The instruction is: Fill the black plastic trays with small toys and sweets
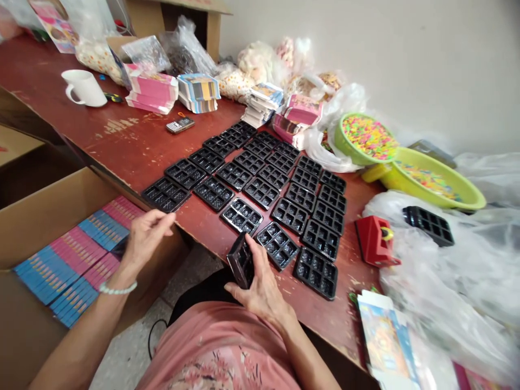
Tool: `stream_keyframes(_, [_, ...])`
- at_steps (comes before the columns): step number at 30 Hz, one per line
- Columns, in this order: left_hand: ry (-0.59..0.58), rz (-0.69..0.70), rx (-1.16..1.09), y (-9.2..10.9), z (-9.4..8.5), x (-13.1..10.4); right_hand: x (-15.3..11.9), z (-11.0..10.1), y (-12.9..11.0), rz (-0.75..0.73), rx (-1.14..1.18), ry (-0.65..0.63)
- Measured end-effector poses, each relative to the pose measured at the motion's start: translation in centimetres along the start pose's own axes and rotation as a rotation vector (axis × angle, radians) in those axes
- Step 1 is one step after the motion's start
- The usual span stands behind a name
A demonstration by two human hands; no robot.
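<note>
Fingers of the right hand (264,292) clamp a tilted stack of black trays (240,262) at the near edge of the table (134,146); those of the left hand (146,236) are drawn together beside the open carton (52,203), any pinched item indiscernible. Loosened grip could let the stack slip, or its closeness jostle the laid-out trays (290,215); its count is hidden, the plastic bags (447,303) blurred.
</note>
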State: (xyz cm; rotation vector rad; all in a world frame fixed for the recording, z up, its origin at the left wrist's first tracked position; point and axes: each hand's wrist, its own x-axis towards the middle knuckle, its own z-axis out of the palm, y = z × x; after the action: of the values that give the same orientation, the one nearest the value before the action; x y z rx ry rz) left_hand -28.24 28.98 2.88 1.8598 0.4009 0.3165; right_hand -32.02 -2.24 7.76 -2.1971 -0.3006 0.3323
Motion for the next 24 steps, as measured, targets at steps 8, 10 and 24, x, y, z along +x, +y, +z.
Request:
stream_keyframes(8, [-0.483,0.338,0.045,9.8,10.8,2.0,-0.9,-0.6,0.8,-0.002,-0.003,0.044])
stream_keyframes(10, [-0.534,0.388,0.094,11.4,13.4,3.9,-1.3,-0.6,1.2,-0.007,-0.005,0.06])
stream_keyframes(24, [-0.471,0.317,0.489,15.1,21.3,14.5,-4.2,0.5,4.2,-0.093,-0.092,0.086])
